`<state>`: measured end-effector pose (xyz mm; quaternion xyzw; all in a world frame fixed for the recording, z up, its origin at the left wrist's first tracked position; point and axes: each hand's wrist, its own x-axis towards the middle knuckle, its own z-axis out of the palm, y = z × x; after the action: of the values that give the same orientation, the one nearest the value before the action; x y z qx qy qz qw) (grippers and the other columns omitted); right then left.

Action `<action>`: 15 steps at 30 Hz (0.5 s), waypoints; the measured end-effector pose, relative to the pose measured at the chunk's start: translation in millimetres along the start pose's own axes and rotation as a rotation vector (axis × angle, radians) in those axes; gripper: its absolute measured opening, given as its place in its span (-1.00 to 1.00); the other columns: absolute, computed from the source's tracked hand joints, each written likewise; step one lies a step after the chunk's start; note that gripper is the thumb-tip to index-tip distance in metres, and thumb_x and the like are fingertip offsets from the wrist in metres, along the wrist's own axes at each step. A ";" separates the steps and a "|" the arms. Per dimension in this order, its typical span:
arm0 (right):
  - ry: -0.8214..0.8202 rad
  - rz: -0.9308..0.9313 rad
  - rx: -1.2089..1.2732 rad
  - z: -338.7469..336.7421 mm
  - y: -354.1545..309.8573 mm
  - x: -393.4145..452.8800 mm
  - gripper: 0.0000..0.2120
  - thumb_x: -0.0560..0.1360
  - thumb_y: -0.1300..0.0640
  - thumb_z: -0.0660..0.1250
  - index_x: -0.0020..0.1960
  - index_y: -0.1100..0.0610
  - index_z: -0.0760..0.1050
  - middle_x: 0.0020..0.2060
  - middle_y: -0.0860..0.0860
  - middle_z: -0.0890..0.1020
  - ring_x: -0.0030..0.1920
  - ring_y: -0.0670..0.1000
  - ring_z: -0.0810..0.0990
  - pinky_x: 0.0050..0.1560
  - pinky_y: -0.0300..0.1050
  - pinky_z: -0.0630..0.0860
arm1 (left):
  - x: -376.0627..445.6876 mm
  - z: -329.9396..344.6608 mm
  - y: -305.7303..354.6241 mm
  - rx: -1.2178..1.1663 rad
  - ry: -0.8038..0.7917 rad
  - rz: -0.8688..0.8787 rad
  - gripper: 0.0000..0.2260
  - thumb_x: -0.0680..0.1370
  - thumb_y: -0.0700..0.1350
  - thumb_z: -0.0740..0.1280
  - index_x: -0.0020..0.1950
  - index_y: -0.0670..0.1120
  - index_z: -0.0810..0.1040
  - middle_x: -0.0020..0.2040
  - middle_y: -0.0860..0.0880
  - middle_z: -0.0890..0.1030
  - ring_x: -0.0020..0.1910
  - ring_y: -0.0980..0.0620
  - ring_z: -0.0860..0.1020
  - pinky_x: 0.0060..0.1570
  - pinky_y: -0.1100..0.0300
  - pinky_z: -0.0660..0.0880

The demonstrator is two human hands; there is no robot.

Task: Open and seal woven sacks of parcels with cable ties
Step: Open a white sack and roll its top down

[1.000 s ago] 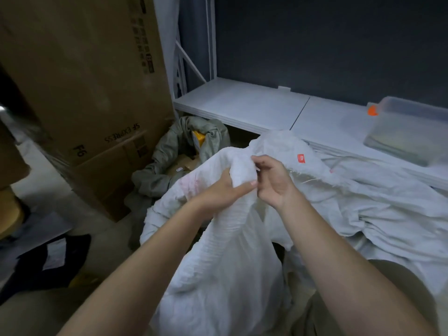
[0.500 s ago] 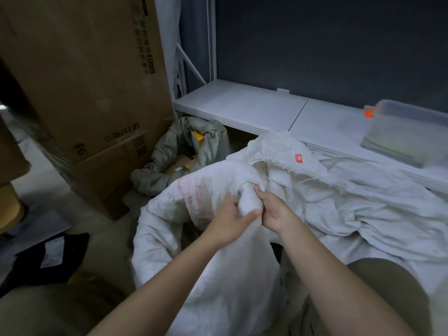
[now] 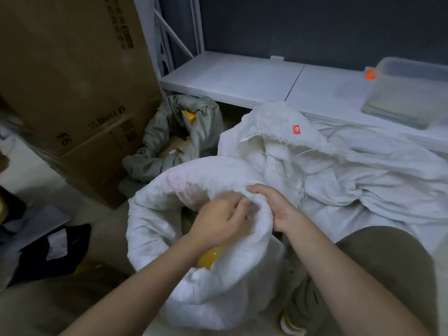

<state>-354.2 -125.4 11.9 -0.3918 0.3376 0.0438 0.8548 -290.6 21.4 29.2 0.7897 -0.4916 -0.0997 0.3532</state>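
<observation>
Crouched person's left hand (image 3: pixel 219 215) and right hand (image 3: pixel 274 204) both pinch the rolled rim of the white woven sack (image 3: pixel 155 214), just before the white shelf (image 3: pixel 232 76), seemingly holding its mouth open, yellow parcel (image 3: pixel 209 257) inside.

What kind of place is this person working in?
Probably a courier parcel depot or storeroom: express-branded cardboard boxes stacked at left, white metal shelving behind, and woven sacks of parcels on the floor.

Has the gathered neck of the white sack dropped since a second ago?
Yes. Both hands, left hand and right hand, have brought the white sack mouth down and toward the camera, farther below the white shelf edge.
</observation>
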 end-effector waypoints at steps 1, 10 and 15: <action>-0.058 0.001 -0.005 -4.1 4.2 -0.6 -0.68 0.43 0.08 0.37 0.11 0.25 0.56 -0.12 0.18 0.65 -0.16 0.12 0.64 -0.01 -0.05 0.56 | 4.8 -9.3 -12.2 0.105 0.066 0.054 -0.72 0.51 0.06 0.19 0.14 -0.04 0.46 0.06 0.04 0.53 0.07 0.06 0.47 0.03 -0.01 0.47; -0.014 -0.045 -0.774 -17.7 -8.7 -31.4 -0.49 0.25 0.08 0.60 0.13 0.12 0.52 -0.04 0.04 0.65 -0.05 -0.03 0.62 0.05 -0.09 0.57 | 95.9 -15.8 -43.7 0.495 -0.477 0.191 -0.71 0.46 0.09 0.34 0.01 -0.11 0.56 -0.07 -0.03 0.63 -0.05 -0.08 0.59 0.10 0.02 0.46; 0.382 -0.415 -1.331 1.8 -6.5 -38.8 -0.01 0.34 -0.01 0.46 0.54 -0.11 -0.13 0.37 0.06 0.32 0.32 0.14 0.37 0.29 0.08 0.37 | 122.0 -16.3 -17.2 0.472 -0.561 -0.001 -0.84 0.46 -0.15 0.34 -0.26 -0.04 0.38 -0.27 0.06 0.45 -0.20 0.00 0.42 -0.20 0.16 0.35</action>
<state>-380.8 -121.2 40.6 -0.8861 0.3017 0.0077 0.3517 -209.7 -69.8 53.0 0.7916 -0.5786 -0.1962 0.0129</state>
